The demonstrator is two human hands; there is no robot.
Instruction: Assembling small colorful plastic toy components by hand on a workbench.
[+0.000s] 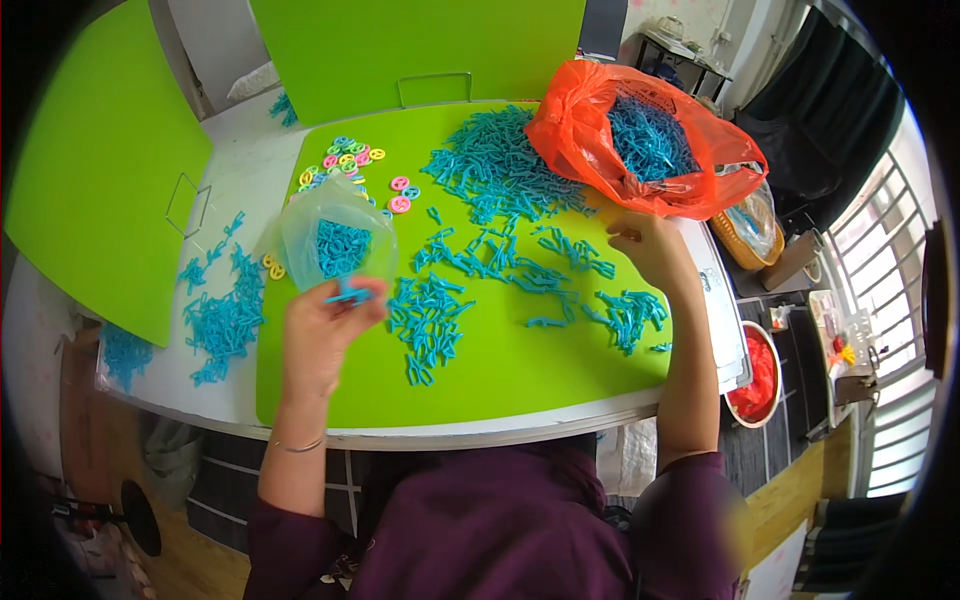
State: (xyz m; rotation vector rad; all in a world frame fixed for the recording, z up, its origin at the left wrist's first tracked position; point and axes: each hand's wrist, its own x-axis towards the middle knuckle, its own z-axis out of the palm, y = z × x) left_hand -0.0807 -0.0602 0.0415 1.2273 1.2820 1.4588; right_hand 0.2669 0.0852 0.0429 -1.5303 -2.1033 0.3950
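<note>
My left hand (335, 325) is closed, its fingertips pinching a few small blue plastic links (348, 293). Just beyond those fingers sits a translucent plastic bag (298, 235), with more blue links (342, 248) inside it. My right hand (650, 250) is at the near side of the red plastic bag (570, 120), its fingers curled together above the green board (500, 385). Whatever those fingers hold, if anything, is hidden. Loose blue links (430, 325) lie in clusters between my hands, and a large heap (500, 150) spreads beside the red bag.
Coloured plastic rings (400, 204) lie behind the translucent bag. More blue links (225, 315) cover the white table (215, 395) at left. Green panels (420, 50) stand at the back and left. A yellow basket (750, 245) and a white basin (770, 400) are off to the right.
</note>
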